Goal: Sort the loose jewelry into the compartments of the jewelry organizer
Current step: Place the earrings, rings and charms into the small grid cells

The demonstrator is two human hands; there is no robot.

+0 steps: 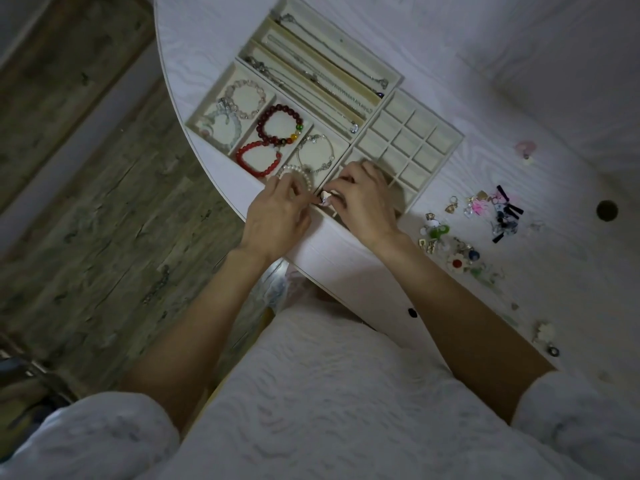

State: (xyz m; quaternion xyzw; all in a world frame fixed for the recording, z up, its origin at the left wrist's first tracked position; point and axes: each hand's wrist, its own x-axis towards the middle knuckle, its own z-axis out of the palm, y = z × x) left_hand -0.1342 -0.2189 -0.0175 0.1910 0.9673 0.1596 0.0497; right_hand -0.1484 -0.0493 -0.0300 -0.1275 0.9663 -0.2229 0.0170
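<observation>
Your left hand [277, 216] and right hand [363, 199] pinch one small charm [325, 199] together over the counter [346, 258] edge, probably to steady it for the empty grid of the organizer [408, 140]; beyond, loose earrings [464, 233] wait.

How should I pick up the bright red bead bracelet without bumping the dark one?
Pinch the bright red bracelet at its near curve, coming from above on the table-edge side. It lies flat as an open ring, and its far end touches the dark red bracelet.
</observation>
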